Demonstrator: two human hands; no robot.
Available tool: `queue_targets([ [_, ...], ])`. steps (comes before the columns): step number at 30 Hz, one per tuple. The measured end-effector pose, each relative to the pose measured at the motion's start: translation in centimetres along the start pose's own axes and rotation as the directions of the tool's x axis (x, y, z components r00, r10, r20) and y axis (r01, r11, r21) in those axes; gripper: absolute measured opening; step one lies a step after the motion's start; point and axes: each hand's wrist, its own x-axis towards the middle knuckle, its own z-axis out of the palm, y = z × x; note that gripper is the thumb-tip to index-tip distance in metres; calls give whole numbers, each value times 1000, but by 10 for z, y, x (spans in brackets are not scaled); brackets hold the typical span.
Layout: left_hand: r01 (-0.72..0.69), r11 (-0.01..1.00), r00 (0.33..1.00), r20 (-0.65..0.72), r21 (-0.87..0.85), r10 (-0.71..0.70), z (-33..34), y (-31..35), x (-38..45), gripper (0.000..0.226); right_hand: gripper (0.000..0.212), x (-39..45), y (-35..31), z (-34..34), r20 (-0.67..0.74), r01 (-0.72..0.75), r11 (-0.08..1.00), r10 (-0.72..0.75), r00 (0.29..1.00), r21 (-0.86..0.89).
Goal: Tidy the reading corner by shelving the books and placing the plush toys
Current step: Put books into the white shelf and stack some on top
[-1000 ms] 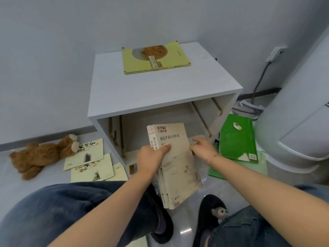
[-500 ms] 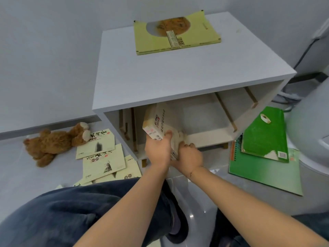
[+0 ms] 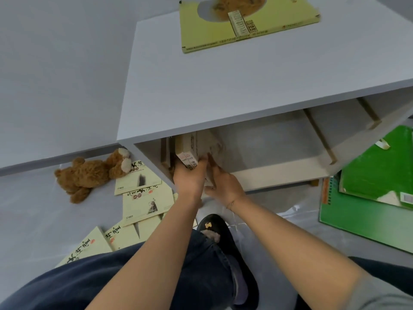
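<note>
I see the beige book (image 3: 196, 146) upright at the cabinet's (image 3: 223, 90) left inner wall, its upper part hidden under the top. My left hand (image 3: 190, 177) grips its spine; my right hand (image 3: 223, 182) presses flat beside it. At nine o'clock lies one teddy bear (image 3: 89, 173); four cream booklets (image 3: 143, 202) lie at seven, partly covered.

Beige book (image 3: 196, 145) upright at cabinet's (image 3: 223, 86) left wall; brown teddy (image 3: 89, 175), yellow booklets (image 3: 143, 198) on floor.

On the floor (image 3: 44, 220) lay a teddy bear (image 3: 89, 173), cream booklets (image 3: 143, 202) and green books (image 3: 368, 198); the white cabinet (image 3: 223, 86) carried a yellow book (image 3: 245, 25).
</note>
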Motion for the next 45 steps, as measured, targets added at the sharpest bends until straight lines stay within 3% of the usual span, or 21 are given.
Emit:
queue_targets([
  [3, -37, 999, 997, 72, 7, 37, -13, 3, -10, 23, 93, 8, -4, -3, 7, 31, 1000, -31, 1000, 1],
  [8, 6, 998, 967, 256, 60, -21, -26, 0, -25, 44, 83, 21, -7, -9, 80, 42, 968, -64, 995, 247],
  [12, 27, 977, 971, 228, 212, -76, -29, -14, -31, 41, 92, 33, -10, -2, 87, 19, 956, -47, 995, 294],
  [14, 116, 966, 965, 203, 230, -164, -29, -21, -34, 42, 95, 38, -11, 0, 67, 17, 958, -38, 997, 287],
  [19, 358, 927, 909, 186, 109, -373, -28, -32, -28, 37, 107, 50, -9, 2, 64, 6, 960, -25, 998, 281],
  [27, 422, 905, 881, 211, 48, -422, -28, -40, -29, 33, 133, 70, -8, -10, 201, 16, 985, -51, 978, 171],
  [32, 469, 883, 857, 236, 9, -458, -27, -40, -30, 26, 130, 71, -5, -7, 158, 137, 982, -157, 975, 130],
  [38, 451, 893, 865, 249, 0, -437, -22, -38, -31, 28, 126, 64, -5, -5, 108, 118, 983, -134, 985, 143],
  [45, 392, 920, 890, 244, 18, -384, -33, -31, -36, 26, 85, 29, 1, -25, 36, 131, 944, -148, 988, 303],
])
